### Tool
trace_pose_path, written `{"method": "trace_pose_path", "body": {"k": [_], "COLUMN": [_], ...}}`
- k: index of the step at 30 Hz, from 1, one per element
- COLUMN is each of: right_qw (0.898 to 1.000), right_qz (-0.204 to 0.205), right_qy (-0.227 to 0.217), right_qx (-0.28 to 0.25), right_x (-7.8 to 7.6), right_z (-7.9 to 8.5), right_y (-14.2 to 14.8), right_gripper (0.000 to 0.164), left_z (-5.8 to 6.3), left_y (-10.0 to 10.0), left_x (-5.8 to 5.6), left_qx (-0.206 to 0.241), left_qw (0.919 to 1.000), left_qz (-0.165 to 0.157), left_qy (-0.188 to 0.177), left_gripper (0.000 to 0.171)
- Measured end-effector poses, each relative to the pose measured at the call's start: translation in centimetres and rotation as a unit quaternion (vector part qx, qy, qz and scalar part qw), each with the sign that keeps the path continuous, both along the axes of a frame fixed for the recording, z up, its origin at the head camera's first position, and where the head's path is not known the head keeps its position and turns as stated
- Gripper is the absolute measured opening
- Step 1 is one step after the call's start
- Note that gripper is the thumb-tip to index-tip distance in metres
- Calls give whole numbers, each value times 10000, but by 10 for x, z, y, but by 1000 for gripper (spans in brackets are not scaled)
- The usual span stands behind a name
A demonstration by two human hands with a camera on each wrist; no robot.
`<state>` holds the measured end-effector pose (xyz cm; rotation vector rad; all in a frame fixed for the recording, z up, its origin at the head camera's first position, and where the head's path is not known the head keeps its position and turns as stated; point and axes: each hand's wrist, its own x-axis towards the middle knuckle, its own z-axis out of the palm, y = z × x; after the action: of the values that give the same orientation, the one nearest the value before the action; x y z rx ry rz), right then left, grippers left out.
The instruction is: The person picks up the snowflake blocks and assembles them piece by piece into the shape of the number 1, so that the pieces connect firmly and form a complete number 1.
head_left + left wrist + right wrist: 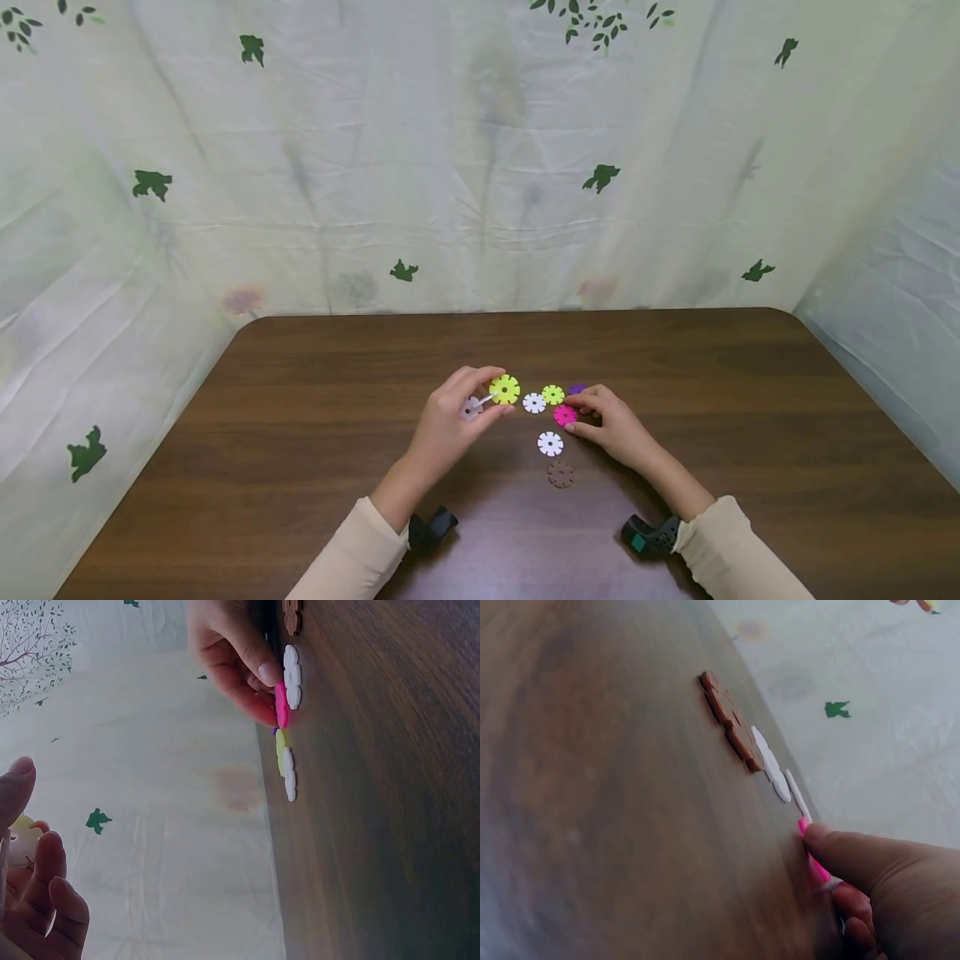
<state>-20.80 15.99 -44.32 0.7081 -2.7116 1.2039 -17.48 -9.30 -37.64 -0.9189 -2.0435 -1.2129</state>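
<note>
My left hand [450, 417] holds up a small joined cluster of notched plastic discs: a yellow disc [506, 390], a white disc [486, 399] seen nearly edge-on and a pale disc [471, 407] near the fingers. In the left wrist view the cluster is mostly hidden by the fingers. On the table, a pink notched disc [565, 415] is pinched between thumb and fingers of my right hand [618, 427]; the right wrist view shows the thumb on the pink disc [815, 855]. Just behind those fingers lies a purple disc [576, 388], partly covered.
Left of the pink disc lie a small yellow disc [552, 395] and a white disc [534, 403]. Nearer the person are another white disc [551, 443] and a brown disc [560, 474], which blends with the wooden table [315, 467]. A patterned cloth [420, 167] hangs behind.
</note>
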Motion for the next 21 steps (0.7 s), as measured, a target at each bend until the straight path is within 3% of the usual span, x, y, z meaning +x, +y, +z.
{"method": "trace_pose_path", "body": {"k": [11,21], "right_qw": [9978,9961], "right_qz": [-25,23], "right_qy": [-485,-425], "right_qx": [-456,-772], "right_x": [0,-3], "right_z": [6,14], "right_y": [-4,-1], "right_gripper": [24,18], "left_z": [-2,-3], "left_y": [0,1], "left_x": [-1,-1], "left_qx": [15,-15], "left_qw": [10000,10000], "left_qz": [-23,-24], "left_qy": [-39,-51], "left_gripper": [45,42]}}
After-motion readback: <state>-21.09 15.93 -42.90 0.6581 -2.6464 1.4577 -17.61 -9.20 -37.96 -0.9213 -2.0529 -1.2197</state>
